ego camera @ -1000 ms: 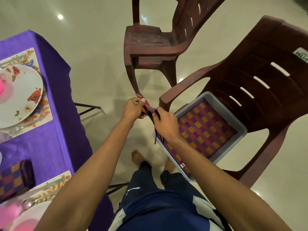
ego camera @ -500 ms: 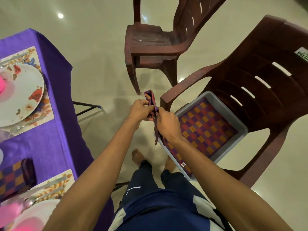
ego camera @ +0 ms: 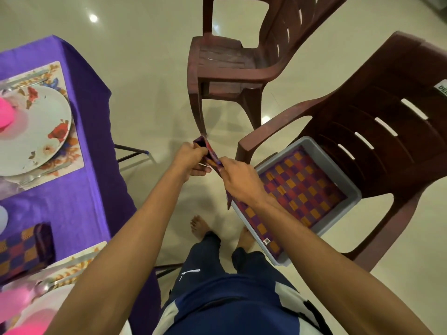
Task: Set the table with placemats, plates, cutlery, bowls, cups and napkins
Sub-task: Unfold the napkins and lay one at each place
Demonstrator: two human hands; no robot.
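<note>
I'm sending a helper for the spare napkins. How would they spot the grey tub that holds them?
Find the nearer brown plastic chair, the one with slots in its back. On its seat sits a shallow grey tub, lined with purple, red and orange checked cloth. The farther chair has a bare seat.

Two brown plastic chairs (ego camera: 242,66) on pale tiled floor (ego camera: 145,93)
</note>
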